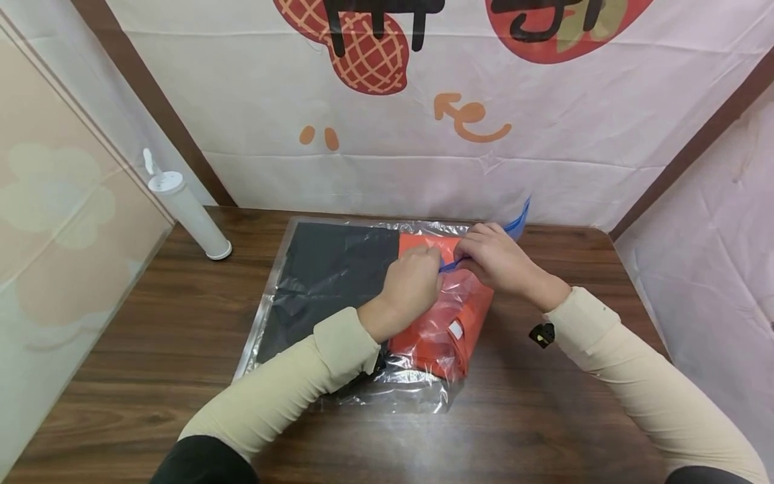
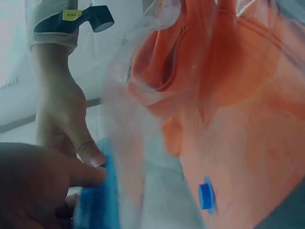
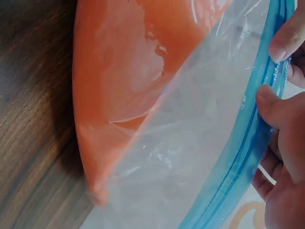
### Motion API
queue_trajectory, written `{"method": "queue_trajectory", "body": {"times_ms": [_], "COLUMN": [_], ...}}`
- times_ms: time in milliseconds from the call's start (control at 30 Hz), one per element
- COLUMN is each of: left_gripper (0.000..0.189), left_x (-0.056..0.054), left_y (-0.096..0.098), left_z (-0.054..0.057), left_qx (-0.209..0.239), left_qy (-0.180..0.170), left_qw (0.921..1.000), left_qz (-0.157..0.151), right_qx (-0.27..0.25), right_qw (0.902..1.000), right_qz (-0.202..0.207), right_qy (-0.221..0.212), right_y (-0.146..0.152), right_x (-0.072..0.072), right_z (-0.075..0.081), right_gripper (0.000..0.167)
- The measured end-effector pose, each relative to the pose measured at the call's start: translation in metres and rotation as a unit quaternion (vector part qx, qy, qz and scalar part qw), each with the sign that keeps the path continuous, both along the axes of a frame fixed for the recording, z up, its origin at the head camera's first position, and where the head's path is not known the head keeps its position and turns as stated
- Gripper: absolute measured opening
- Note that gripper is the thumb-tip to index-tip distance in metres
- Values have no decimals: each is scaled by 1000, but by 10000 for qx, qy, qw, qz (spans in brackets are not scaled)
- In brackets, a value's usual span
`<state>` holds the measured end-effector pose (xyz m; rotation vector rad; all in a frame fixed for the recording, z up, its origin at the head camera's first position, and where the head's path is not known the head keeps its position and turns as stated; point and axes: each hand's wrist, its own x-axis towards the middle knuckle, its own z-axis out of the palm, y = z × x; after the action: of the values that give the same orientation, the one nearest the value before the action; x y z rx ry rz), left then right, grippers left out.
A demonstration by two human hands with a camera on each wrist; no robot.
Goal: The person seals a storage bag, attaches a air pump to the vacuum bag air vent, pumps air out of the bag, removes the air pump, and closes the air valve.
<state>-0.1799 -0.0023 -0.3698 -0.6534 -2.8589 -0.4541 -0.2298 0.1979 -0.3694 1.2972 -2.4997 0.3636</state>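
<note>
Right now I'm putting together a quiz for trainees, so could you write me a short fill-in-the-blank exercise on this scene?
1. The left hand and right hand pinch the transparent bag along a strip coloured ____.
2. In the head view, the orange item lies to the ____ of the dark item.
3. In the head view, the white cylinder is to the bag's ____.

Missing words: blue; right; left.

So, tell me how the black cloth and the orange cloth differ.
The black cloth lies left in the head view; the orange cloth lies right, nearer the blue seal. The black cloth looks flatter; the orange cloth bulges. Both show through clear plastic.
</note>
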Motion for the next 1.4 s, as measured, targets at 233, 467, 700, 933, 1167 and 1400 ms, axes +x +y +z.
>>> {"method": "queue_trajectory", "body": {"times_ms": [233, 467, 700, 933, 1167, 1400], "left_gripper": [12, 10, 12, 15, 14, 12], "left_x": [-4, -4, -5, -6, -6, -8], "left_y": [1, 0, -2, -2, -3, -5], "left_z": [-6, -8, -8, -9, -11, -11], "left_qx": [267, 291, 343, 279, 266, 328], "left_qy": [-123, -40, -66, -95, -97, -171], "left_qw": [9996, 9996, 9994, 9996, 9996, 9993], "left_qz": [0, -39, -14, 8, -76, -45], "right_qx": [74, 74, 17, 153, 291, 142], "right_qw": [9998, 9994, 9999, 9994, 9988, 9997], "right_qz": [40, 89, 115, 63, -208, -189], "right_qy": [-172, -339, 118, 291, -321, -85], "right_y": [2, 12, 11, 11, 21, 22], "right_x": [-2, -8, -8, -9, -11, -12], "right_z": [-4, 4, -5, -8, 1, -7], "right_gripper": [10, 14, 11, 12, 13, 10]}}
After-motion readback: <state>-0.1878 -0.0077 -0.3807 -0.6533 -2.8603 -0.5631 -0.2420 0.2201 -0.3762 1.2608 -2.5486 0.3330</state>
